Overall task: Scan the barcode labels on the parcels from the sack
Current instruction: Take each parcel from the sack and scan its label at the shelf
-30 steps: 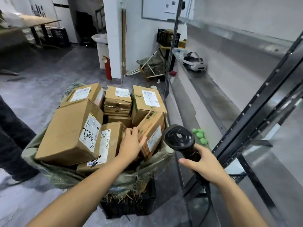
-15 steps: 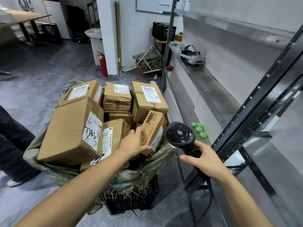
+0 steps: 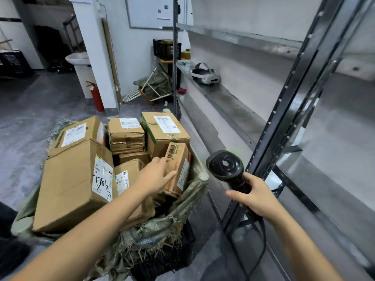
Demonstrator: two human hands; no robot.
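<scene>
A green woven sack point(image 3: 195, 189) holds several cardboard parcels with white labels. My left hand point(image 3: 154, 175) holds a small upright parcel point(image 3: 179, 157) at the sack's right edge, thumb on its front face and fingers along its left side. A barcode shows near that parcel's top, and a white label covers its right face. To the right, my right hand point(image 3: 255, 197) grips the handle of a black barcode scanner point(image 3: 224, 165). The scanner's head is level with the small parcel. Its cable hangs down below my wrist.
A large box point(image 3: 69, 185) with handwriting on its label fills the sack's left side. The sack sits in a black crate point(image 3: 162, 260). A metal shelf rack point(image 3: 284, 122) stands close on the right, with a white headset point(image 3: 205, 75) on it. Someone's dark clothing point(image 3: 6, 220) shows at the left edge.
My left hand has shifted up the small parcel, its fingers now straighter and near the barcode. The scanner in my right hand has stayed beside the sack.
</scene>
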